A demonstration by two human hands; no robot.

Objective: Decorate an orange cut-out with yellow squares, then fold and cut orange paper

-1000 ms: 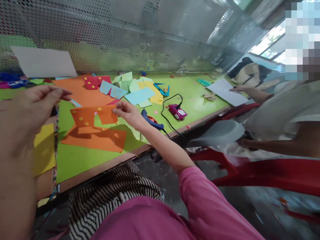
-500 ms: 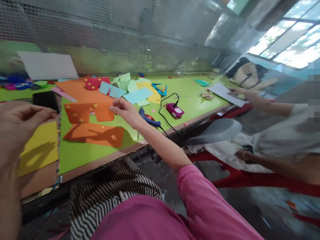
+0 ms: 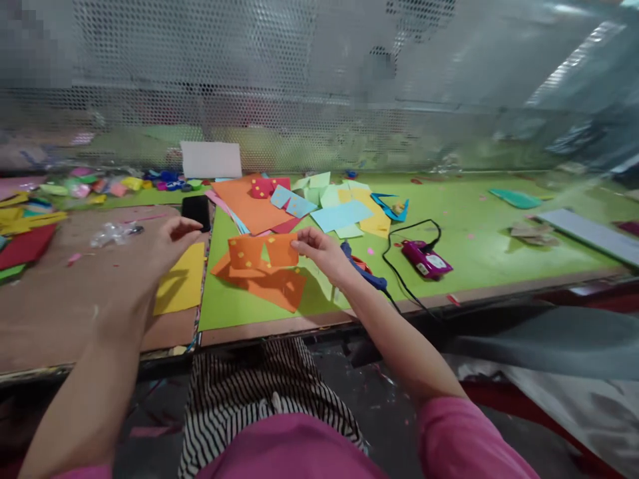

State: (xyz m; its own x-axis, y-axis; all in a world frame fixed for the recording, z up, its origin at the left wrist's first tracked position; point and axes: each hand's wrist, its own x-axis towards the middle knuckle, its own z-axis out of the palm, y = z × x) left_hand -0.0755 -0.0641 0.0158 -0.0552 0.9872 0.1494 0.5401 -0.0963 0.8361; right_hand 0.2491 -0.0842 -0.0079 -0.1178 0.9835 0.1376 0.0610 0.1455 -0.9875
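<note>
My right hand [image 3: 322, 256] pinches the right edge of an orange paper cutout [image 3: 283, 251] dotted with small yellow squares, with a notch in its middle. The cutout is raised over a flat orange paper sheet [image 3: 287, 287] on the green table covering, and throws a shadow there. To the left, my left hand [image 3: 172, 246] hovers above a yellow paper sheet [image 3: 187, 283], thumb and fingertips pressed together. Whatever those fingertips may hold is too small to make out. Just beyond them lies a black phone [image 3: 196, 211].
A blue glue gun [image 3: 367, 271] lies by my right wrist, near a magenta corded device [image 3: 426, 259]. Behind are a light blue paper [image 3: 342, 216], a dotted red cutout [image 3: 269, 187] and a dotted blue cutout [image 3: 293, 201]. Left, clear plastic [image 3: 114, 233] lies on brown board.
The view has swung left, so the co-worker at right has mostly left the picture and more brown board shows. My right hand still holds the orange cutout; my left fingertips remain pinched.
</note>
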